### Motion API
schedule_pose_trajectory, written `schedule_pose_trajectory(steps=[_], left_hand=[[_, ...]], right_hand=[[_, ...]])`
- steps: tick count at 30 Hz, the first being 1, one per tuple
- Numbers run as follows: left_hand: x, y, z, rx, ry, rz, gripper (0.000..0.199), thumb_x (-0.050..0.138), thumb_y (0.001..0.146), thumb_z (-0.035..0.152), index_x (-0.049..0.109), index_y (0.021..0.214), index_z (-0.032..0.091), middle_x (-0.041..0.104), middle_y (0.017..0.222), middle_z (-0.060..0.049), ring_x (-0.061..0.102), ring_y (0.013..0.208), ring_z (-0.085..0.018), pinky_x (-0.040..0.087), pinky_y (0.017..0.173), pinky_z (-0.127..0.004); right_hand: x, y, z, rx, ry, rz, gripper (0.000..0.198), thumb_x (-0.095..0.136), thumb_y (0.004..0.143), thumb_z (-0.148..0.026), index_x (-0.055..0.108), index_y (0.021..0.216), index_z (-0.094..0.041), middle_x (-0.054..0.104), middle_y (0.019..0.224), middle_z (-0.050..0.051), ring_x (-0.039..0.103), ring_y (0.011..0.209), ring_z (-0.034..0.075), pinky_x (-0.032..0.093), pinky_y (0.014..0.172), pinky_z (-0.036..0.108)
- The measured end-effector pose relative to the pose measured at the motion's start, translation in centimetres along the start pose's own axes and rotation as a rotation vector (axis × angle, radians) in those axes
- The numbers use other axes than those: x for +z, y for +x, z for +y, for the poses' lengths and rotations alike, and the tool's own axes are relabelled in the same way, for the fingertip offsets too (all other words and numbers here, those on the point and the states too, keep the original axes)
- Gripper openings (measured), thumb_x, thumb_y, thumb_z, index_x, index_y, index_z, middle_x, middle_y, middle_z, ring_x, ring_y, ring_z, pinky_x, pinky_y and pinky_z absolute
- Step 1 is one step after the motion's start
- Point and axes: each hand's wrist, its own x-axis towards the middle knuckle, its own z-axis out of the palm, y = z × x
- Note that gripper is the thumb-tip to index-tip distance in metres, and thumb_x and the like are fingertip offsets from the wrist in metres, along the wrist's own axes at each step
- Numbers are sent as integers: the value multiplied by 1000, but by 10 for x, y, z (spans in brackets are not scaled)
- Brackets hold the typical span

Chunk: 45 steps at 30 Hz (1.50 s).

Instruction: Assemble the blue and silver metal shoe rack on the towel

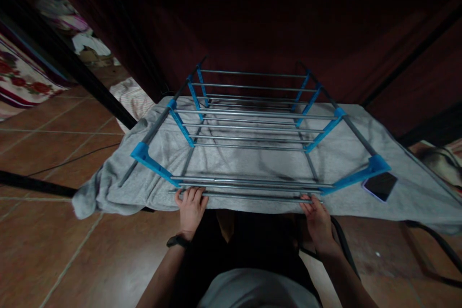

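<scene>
A rack of grey metal rods with blue plastic brackets (pixel 327 134) stands on a table covered with a grey cloth (pixel 126 187). Along the near edge, a loose-looking metal rod (pixel 252 197) lies in front of the rack's lowest near rods. My left hand (pixel 192 209), with a dark band on its wrist, has its fingers curled over this rod near its left end. At the other end, my right hand (pixel 317 219) grips the rod between thumb and fingers. Both hands sit close to the front edge of the cloth, and the undersides of their grips are hidden.
A phone (pixel 380 186) lies on the cloth beside the front right blue bracket. Behind the table hangs a dark red panel (pixel 252 24). Black metal bars (pixel 90 82) slant past on the left. A cable (pixel 72 158) crosses the tiled floor.
</scene>
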Motion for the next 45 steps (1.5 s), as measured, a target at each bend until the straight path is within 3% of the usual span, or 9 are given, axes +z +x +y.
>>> schedule_pose_trajectory(steps=[16, 29, 40, 45], left_hand=[[-9, -7, -26, -28, -24, 55, 26, 52, 93, 33, 65, 112, 22, 69, 110, -9, 56, 113, -29, 14, 113, -58], [-21, -7, -56, 181, -122, 21, 24, 46, 96, 33, 64, 108, 22, 72, 97, -6, 64, 91, -23, 39, 96, -41], [-23, -14, -78, 288, -94, 8, 26, 44, 96, 40, 63, 105, 25, 72, 91, -5, 64, 85, -25, 40, 87, -40], [-26, -14, -76, 301, -52, 75, 25, 43, 95, 37, 62, 104, 24, 71, 86, -6, 64, 81, -27, 39, 87, -43]], right_hand=[[2, 1, 0, 35, 2, 52, 26, 78, 70, -37, 62, 85, -23, 70, 84, -2, 70, 81, 16, 57, 79, 31], [3, -3, -6, 39, 85, -56, 22, 68, 72, -39, 62, 88, -24, 70, 91, 0, 68, 89, 17, 54, 85, 34], [23, -18, -16, -21, 132, -34, 32, 80, 69, -41, 56, 81, -24, 68, 81, -3, 67, 78, 16, 57, 74, 32], [30, -19, -25, -34, 183, -38, 32, 82, 70, -41, 56, 78, -24, 66, 76, -4, 63, 67, 12, 56, 66, 27]])
